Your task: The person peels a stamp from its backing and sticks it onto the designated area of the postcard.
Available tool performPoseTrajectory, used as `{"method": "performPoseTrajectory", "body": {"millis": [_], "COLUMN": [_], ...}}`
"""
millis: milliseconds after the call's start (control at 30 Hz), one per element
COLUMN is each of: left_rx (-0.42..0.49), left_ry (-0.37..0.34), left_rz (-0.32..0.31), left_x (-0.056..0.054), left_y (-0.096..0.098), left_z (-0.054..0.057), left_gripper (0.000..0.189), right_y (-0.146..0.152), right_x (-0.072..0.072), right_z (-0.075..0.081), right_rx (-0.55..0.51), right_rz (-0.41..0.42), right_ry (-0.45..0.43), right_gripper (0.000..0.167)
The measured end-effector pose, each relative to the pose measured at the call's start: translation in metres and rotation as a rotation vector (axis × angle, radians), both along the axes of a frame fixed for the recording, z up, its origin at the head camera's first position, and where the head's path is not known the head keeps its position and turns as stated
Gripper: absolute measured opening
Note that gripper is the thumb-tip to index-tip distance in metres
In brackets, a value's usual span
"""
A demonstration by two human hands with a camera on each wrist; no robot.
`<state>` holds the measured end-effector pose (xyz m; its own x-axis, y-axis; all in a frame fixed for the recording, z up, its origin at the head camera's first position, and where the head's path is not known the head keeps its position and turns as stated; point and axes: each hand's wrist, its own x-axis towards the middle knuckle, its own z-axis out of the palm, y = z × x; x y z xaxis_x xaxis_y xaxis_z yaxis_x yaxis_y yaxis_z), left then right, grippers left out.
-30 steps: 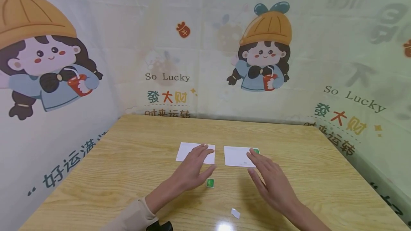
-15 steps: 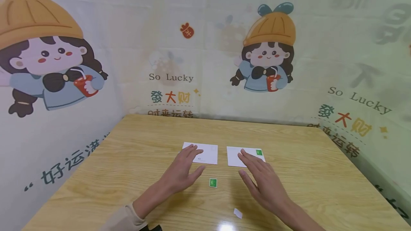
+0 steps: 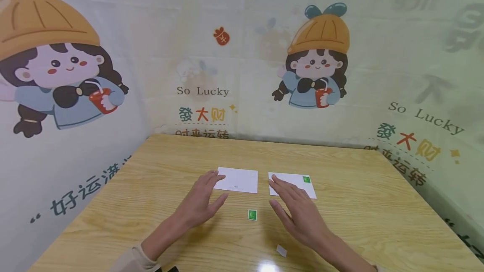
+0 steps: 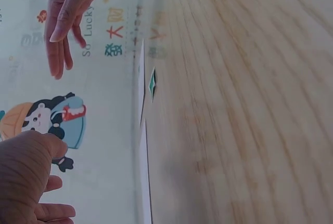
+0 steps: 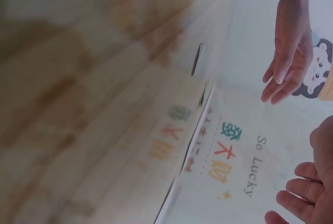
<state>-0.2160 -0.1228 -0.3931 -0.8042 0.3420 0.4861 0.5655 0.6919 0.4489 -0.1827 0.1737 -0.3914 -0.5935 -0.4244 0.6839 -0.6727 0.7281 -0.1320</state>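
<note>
Fingers (image 3: 286,189) outstretched on left hand (image 3: 197,204), right hand (image 3: 301,216); green stamp (image 3: 252,215) between, apart from both.

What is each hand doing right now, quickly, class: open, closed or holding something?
Left hand: open, holding nothing, raised above the table.
Right hand: open, holding nothing, also raised above it.

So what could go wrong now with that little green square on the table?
The green square looks loose and sits between the left hand and the right hand in the head view, so a finger might knock it away. It looks thin, so picking it up could be tricky. The white scrap might get brushed along too.
</note>
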Motion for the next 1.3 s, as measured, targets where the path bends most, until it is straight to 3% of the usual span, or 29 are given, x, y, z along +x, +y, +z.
{"method": "performPoseTrajectory", "body": {"millis": [367, 700, 933, 1100, 1300], "left_rx": [-0.021, -0.036, -0.062, -0.073, -0.083], "left_ry": [0.025, 0.051, -0.021, -0.049, -0.024], "left_rz": [0.020, 0.017, 0.023, 0.018, 0.006], "left_x": [-0.002, -0.011, -0.025, -0.033, -0.044], "left_y": [-0.014, -0.018, -0.016, -0.015, -0.015], "left_z": [-0.002, -0.003, -0.003, -0.005, -0.008], "left_gripper": [0.049, 0.046, 0.046, 0.046, 0.041], "right_y": [-0.011, -0.016, -0.019, -0.021, -0.021], "right_x": [-0.005, -0.008, -0.010, -0.014, -0.020], "right_z": [-0.002, -0.002, -0.003, -0.003, 0.000], "right_rx": [0.016, 0.005, -0.039, -0.092, -0.143], "right_rz": [0.021, 0.024, 0.026, 0.036, 0.093], "right_ry": [-0.028, -0.080, -0.135, -0.229, -0.428], "right_gripper": [0.051, 0.050, 0.048, 0.042, 0.029]}}
